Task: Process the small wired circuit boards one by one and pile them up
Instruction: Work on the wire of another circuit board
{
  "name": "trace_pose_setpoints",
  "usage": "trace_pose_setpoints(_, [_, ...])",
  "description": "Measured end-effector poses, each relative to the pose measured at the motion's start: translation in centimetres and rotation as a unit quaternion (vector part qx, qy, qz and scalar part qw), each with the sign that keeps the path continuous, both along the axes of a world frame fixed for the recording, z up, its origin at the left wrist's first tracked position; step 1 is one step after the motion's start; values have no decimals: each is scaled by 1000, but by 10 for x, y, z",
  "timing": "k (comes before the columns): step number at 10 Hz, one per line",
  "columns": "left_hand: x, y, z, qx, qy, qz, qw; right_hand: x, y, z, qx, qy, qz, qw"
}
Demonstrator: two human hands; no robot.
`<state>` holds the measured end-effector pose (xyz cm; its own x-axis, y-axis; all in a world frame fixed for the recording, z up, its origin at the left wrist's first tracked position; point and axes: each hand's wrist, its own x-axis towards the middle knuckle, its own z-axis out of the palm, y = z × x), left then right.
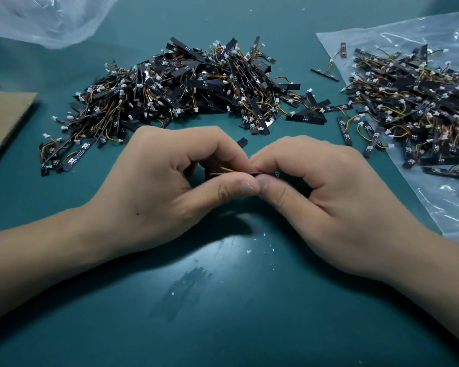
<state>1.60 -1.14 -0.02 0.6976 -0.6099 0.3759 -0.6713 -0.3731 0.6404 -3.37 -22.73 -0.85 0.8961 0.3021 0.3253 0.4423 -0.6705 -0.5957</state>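
While clamped on one circuit board [236,174], just in front of the central pile [186,86], noted left hand [154,181] and right hand [329,186] pinching, thumbs meeting. Judged light, stiff, fragile at the wire [227,169] joints; best held by long edges.

A dark teal tabletop [223,327] fills the whole view, its smooth surface showing soft pale glare from light above and a scatter of tiny white flecks [249,251]. Flat brown cardboard [6,123] lies at the left edge. Crumpled clear plastic [51,19] sits at the far left corner.
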Motion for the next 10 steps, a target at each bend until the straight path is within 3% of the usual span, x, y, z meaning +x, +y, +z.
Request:
trace_pose_setpoints(2, [-4, -2, 0, 38, 4, 16, 999, 0, -5, 2, 159, 56, -31, 985])
trace_pose_setpoints(3, [-8, -1, 3, 42, 31, 10, 999, 0, -5, 4, 174, 68, -20, 982])
trace_pose_setpoints(4, [-10, -4, 8, 78, -10, -5, 997, -2, -4, 6, 184, 73, -10, 980])
trace_pose_setpoints(6, [-12, -3, 10, 133, -6, -30, 991, -6, -2, 8, 154, 84, 2, 985])
trace_pose_setpoints(7, [-5, -1, 7, 120, -40, -79, 989, -5, -1, 8, 152, 63, -20, 986])
trace_pose_setpoints(8, [2, 2, 5, 32, -2, -49, 998, -4, -1, 7, 157, 57, -42, 985])
trace_pose_setpoints(10, [2, 0, 0, -12, -53, 8, 999, -3, 2, 8, 128, 60, -35, 989])
